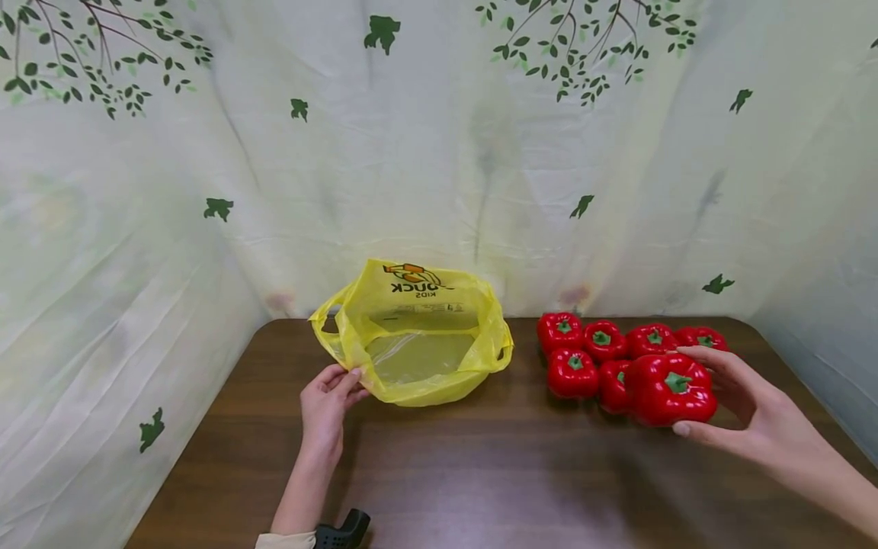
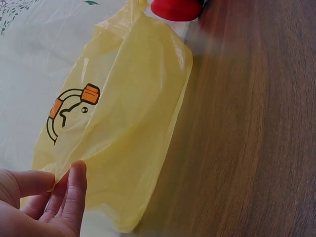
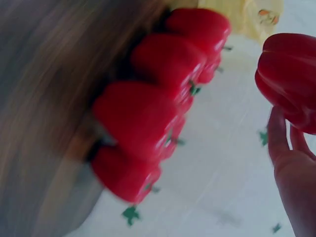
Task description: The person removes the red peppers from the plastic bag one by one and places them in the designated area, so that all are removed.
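My left hand [image 1: 325, 408] pinches the near left rim of a yellow plastic carrier bag [image 1: 425, 390], thumb against fingers. The bag's mouth gapes, and a printed duck logo shows on its back wall. Seen from the left wrist, the same hand [image 2: 47, 202] grips a fold of the thin film [image 2: 143, 113]. My right hand [image 1: 761, 415] holds a shiny red bell pepper [image 1: 658, 400] with a green stem, thumb below and fingers above. In the right wrist view the held pepper [image 3: 291, 74] is raised apart from the others.
Several more red bell peppers [image 1: 572, 374] stand in two rows at the back right of the brown wooden table [image 1: 466, 473], right of the bag. A pale leaf-patterned curtain [image 1: 439, 152] hangs behind. A black strap device [image 1: 343, 530] sits at the left wrist.
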Demonstrator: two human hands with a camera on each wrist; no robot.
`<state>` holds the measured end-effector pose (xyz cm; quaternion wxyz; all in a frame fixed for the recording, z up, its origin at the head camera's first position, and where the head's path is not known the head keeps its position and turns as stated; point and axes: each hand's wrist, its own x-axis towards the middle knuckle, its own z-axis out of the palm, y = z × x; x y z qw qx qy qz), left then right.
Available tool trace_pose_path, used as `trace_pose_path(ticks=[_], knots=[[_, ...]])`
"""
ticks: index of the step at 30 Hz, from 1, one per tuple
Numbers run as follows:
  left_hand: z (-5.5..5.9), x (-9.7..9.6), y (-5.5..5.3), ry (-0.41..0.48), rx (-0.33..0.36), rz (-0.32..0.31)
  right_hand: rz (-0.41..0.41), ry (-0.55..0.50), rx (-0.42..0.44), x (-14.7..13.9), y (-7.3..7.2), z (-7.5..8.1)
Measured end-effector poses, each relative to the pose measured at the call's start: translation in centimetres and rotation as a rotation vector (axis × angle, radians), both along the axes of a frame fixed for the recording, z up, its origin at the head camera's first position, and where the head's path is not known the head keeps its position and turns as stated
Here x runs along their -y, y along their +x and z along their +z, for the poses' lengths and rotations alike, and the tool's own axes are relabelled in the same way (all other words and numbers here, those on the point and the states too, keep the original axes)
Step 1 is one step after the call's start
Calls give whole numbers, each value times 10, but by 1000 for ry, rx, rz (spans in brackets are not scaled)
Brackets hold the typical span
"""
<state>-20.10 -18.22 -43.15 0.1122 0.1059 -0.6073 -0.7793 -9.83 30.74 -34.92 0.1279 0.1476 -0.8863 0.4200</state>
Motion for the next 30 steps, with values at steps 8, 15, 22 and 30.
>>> trace_pose_path(ticks=[8, 15, 22, 30], knots=[[2, 0, -1, -5, 0, 2, -115, 29, 68, -55, -2, -13], [2, 1, -1, -11, -5, 1, -194, -3, 37, -103, -9, -36], [1, 1, -1, -7, -2, 0, -213, -60, 42, -136, -15, -71], [1, -1, 1, -7, 7, -10, -275, 50, 206, -153, -20, -96]])
